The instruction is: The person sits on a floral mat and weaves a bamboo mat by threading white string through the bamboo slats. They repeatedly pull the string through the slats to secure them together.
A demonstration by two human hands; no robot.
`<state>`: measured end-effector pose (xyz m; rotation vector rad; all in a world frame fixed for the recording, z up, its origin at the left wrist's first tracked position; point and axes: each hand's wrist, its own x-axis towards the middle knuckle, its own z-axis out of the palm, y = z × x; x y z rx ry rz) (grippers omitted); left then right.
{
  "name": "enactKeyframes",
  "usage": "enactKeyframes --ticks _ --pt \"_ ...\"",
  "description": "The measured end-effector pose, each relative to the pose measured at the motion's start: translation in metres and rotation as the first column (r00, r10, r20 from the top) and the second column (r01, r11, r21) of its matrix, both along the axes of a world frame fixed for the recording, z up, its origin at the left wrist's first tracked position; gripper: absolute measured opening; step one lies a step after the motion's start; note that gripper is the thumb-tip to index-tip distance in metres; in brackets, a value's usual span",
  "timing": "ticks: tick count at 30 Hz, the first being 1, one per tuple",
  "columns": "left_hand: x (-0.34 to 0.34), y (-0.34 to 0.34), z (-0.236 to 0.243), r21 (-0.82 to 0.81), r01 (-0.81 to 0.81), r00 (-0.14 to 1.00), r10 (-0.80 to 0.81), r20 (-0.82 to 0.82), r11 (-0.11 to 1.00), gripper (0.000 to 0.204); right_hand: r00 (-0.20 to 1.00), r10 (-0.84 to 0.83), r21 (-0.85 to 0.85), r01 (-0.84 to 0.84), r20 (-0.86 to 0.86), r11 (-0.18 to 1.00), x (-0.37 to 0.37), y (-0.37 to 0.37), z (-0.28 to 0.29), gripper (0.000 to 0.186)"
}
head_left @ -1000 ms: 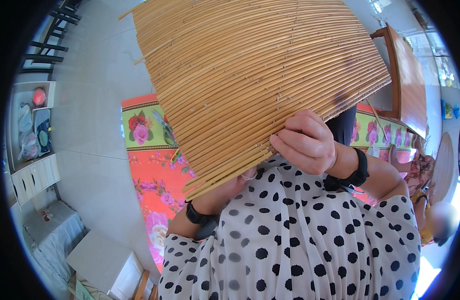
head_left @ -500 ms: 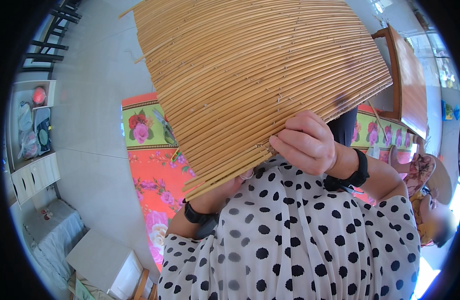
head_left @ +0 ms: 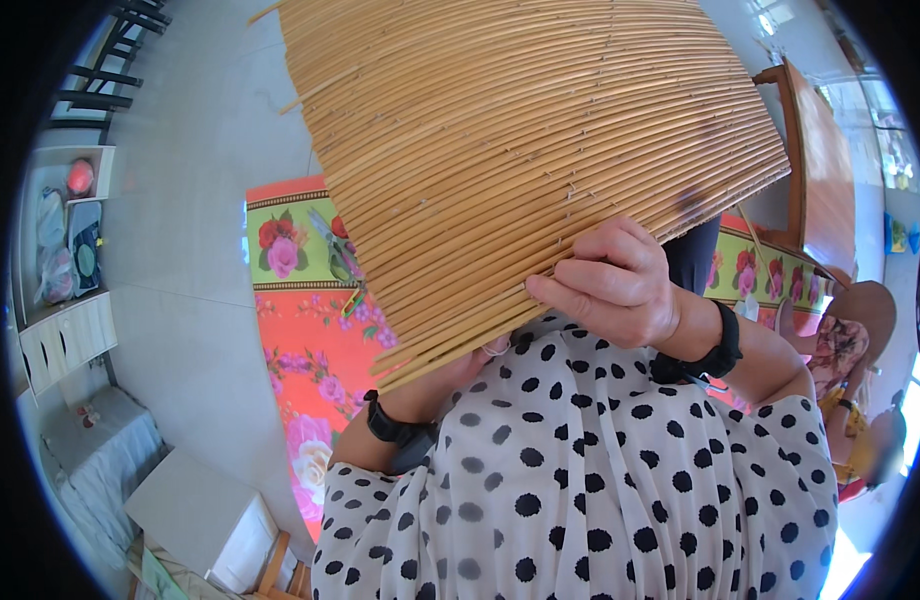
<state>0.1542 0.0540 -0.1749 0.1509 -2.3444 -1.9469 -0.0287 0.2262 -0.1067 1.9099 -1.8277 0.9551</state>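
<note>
A wide mat of thin tan reed stalks (head_left: 460, 170), tied together with rows of small thread knots, spreads in front of me and slopes down toward my chest. My right hand (head_left: 620, 285) is closed on its near edge, thumb and forefinger pinching at the outermost stalks. Under that same edge, farther left, is my left hand (head_left: 472, 366), mostly hidden by the stalks, so its fingers do not show. A thin white thread (head_left: 498, 347) loops beside it. At the mat's left side, several stalk ends stick out unevenly.
A red and green flowered cloth (head_left: 300, 330) lies below the mat, with scissors (head_left: 335, 245) on it. At the right stand a brown wooden board (head_left: 825, 165) and another person (head_left: 845, 350). A white box (head_left: 205, 515) and a shelf unit (head_left: 70, 240) are at the left.
The mat has shifted slightly right in the view. My right thumb and forefinger have moved a little left along its near edge. The person at the right has changed posture.
</note>
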Motion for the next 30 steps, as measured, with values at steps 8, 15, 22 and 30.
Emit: enactKeyframes --ticks 8,15,22,30 --pt "0.001 -0.002 0.000 -0.054 -0.018 1.000 0.016 -0.023 0.998 0.027 0.999 0.020 -0.017 -0.020 0.047 1.000 -0.003 0.001 0.000 0.038" --pt "0.002 -0.007 0.000 -0.107 -0.017 1.000 0.015 -0.021 0.994 0.024 0.999 0.032 -0.024 -0.031 0.034 0.999 -0.006 0.003 -0.001 0.034" --pt "0.002 -0.007 -0.001 -0.127 -0.020 1.000 0.017 -0.023 0.992 0.020 0.999 0.016 -0.030 -0.015 0.032 0.999 -0.005 0.003 0.000 0.040" --pt "0.000 -0.009 -0.002 -0.148 -0.021 1.000 0.017 -0.024 0.989 0.017 0.999 0.024 -0.049 -0.023 0.023 0.999 -0.008 0.002 -0.001 0.040"
